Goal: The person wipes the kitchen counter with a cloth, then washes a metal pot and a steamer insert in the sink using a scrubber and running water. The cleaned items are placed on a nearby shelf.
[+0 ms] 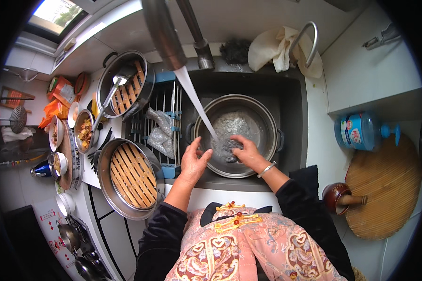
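Note:
A two-handled metal pot (260, 116) stands in the dark sink (292, 102). Water streams from the faucet (168, 45) into it and ripples over its bottom. My right hand (248, 152) reaches over the pot's near side and grips a dark scouring pad (232, 149), which looks like steel wool and is partly hidden by splashing water. My left hand (195, 159) is at the pot's left rim, fingers apart, with nothing in it; whether it touches the rim I cannot tell.
Left of the sink are two steamer pots with wooden slats, one at the back (126, 95) and one in front (132, 175). A wire rack (177, 105) spans the sink's left side. Food bowls (84, 131) stand farther left. At right are a blue pump bottle (362, 131) and a mortar (334, 198).

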The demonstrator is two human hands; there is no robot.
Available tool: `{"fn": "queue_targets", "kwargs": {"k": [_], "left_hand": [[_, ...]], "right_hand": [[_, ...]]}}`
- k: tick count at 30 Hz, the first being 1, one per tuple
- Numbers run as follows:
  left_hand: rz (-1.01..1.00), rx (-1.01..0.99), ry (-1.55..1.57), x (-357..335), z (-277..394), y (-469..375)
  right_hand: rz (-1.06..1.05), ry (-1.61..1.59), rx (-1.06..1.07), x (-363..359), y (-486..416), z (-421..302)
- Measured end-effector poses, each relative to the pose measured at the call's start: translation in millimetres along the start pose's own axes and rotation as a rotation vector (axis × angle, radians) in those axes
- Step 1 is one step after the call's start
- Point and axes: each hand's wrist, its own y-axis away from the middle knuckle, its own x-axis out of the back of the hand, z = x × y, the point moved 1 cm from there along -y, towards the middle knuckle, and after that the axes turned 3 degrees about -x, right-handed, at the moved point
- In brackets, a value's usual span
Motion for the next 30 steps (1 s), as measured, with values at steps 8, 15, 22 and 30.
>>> {"fn": "queue_targets", "kwargs": {"k": [8,15,22,30], "left_hand": [[0.252,0.191,0.076,-4.5,-58.4,-19.5],[0.342,0.308,0.388,-17.3,-54.5,-57.4],[0.237,0.381,0.751,-2.2,-35.0,-69.3],[0.059,0.276,0.89,-13.7,9.4,-47.7]], "right_hand": [[0.231,0.52,0.931,22.9,-33.9,-143.4],[0.231,0.566,0.889,-26.7,-75.6,-224.3],[0.158,0.341,0.77,-10.0,-60.4,-207.6],[0.359,0.747,0.405,66.6,-2.8,-68.9]]}}
